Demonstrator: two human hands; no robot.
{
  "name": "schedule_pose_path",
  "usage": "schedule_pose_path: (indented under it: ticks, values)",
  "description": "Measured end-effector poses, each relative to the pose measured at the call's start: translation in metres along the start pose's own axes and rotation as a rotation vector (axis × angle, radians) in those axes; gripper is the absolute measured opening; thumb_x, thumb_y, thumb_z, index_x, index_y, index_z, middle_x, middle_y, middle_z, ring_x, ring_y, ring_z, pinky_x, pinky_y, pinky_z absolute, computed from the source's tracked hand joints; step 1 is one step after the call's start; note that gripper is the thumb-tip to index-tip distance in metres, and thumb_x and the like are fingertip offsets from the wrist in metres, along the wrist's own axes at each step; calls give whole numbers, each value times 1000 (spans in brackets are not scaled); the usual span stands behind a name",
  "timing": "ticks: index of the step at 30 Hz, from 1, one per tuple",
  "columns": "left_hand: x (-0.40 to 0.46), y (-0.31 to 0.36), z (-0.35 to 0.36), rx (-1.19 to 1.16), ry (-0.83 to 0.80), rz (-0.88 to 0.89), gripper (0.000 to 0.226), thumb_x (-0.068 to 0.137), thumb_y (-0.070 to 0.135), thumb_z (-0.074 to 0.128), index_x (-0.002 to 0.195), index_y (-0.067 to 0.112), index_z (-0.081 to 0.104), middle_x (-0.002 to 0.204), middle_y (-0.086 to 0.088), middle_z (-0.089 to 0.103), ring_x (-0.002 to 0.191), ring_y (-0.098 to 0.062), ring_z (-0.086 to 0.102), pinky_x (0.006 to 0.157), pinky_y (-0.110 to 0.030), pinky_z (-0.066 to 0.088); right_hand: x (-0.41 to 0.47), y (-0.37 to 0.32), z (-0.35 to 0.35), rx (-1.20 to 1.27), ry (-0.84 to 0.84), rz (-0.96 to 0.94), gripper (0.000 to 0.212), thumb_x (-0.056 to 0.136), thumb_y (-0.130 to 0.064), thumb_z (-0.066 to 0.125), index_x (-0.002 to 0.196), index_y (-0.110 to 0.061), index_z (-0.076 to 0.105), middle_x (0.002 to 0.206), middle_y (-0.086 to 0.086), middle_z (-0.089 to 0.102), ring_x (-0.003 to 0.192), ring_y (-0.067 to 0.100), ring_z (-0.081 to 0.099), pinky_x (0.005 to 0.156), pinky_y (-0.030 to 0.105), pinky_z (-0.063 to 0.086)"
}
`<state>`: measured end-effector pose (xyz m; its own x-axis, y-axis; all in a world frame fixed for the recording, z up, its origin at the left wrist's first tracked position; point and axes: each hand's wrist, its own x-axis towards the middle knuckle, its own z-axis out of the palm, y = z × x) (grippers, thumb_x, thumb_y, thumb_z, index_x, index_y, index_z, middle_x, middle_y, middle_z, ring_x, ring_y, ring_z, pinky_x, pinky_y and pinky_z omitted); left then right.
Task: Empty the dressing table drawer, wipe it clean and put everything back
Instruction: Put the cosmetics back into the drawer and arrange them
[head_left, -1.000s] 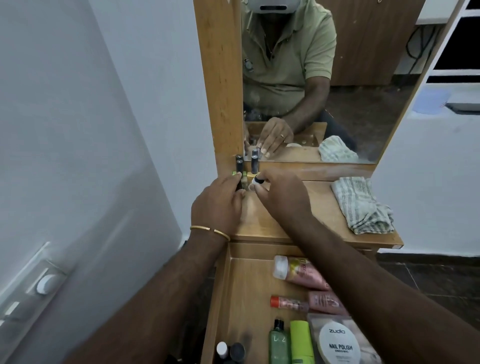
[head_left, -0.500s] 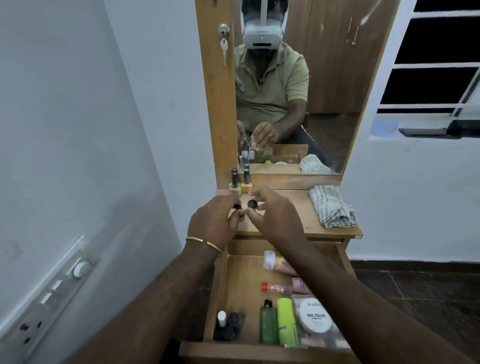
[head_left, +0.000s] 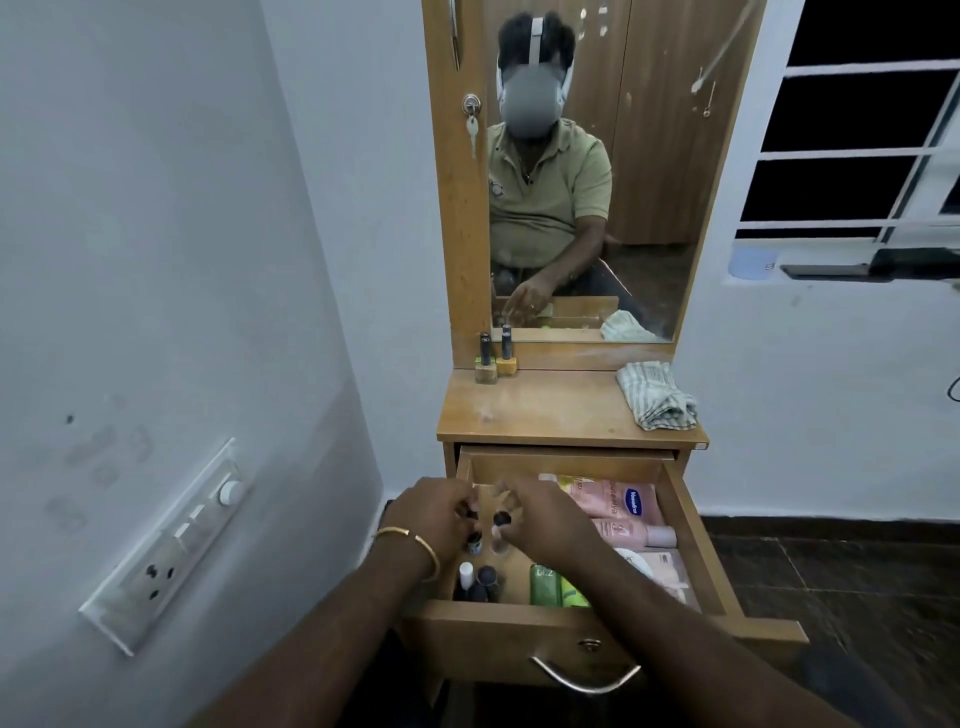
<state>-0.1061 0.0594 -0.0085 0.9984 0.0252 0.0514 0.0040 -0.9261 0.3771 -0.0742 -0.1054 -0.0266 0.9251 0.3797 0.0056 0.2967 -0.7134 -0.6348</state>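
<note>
The wooden drawer (head_left: 696, 525) stands pulled out below the dressing table top (head_left: 550, 410). Over its left half, my left hand (head_left: 441, 519) grips a small dark-capped nail polish bottle (head_left: 472, 540), and my right hand (head_left: 545, 525) grips a second small bottle (head_left: 500, 535). Both bottles are low inside the drawer. Pink tubes (head_left: 613, 504), a green bottle (head_left: 545, 584) and more small bottles (head_left: 475, 579) lie in the drawer. Two nail polish bottles (head_left: 493, 358) stand at the back left of the table top. A striped cloth (head_left: 657, 402) lies bunched at its right.
A mirror (head_left: 587, 182) rises behind the table top and reflects a person. A switch and socket panel (head_left: 166, 545) is on the left wall. A window (head_left: 852, 140) is at the right. The drawer front carries a metal handle (head_left: 584, 678).
Both hands came from the table top down into the drawer, each carrying a small bottle. The view pulled back and tilted up, showing more of the mirror.
</note>
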Motion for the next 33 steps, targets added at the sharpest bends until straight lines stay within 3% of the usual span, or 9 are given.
schedule_pose_path:
  ticks: [4,8,12,21,27,33]
  values:
    - [-7,1,5,78,-35,7,11,80,25,69,90,30,72,95,4,71,85,-19,66,73,-29,55,-6,4,11,-24,-54,-15,48,77,-10,73,117,-30,57,110,-6,66,93,11,62,74,30,54]
    - [-8,2,12,180,-80,38,17,84,27,66,100,29,73,102,0,71,90,-22,67,80,-34,57,-4,3,18,-43,-104,-25,48,76,-8,73,116,-29,58,114,-4,67,97,16,64,81,38,57]
    - [-5,2,15,261,-145,52,22,89,23,59,106,24,72,106,-5,70,97,-26,66,84,-36,55,-2,5,20,-77,-131,-57,45,78,-2,66,116,-27,59,115,-4,67,101,16,63,81,36,56]
    - [1,4,13,339,-306,67,39,66,15,82,103,20,72,105,-7,70,95,-29,68,84,-41,57,4,6,22,-47,-213,-61,45,75,5,69,111,-21,61,112,-1,67,96,14,62,76,28,52]
    - [1,2,12,411,-284,148,27,79,17,71,106,22,71,107,-8,69,97,-30,66,85,-40,56,3,9,23,-10,-275,-26,51,74,7,70,119,-16,61,119,3,64,110,18,60,81,27,52]
    - [3,-6,9,334,-293,189,32,82,14,67,112,26,71,111,-4,68,98,-26,66,86,-34,54,2,11,27,31,-275,50,50,76,3,69,123,-14,60,119,5,64,109,21,60,86,31,52]
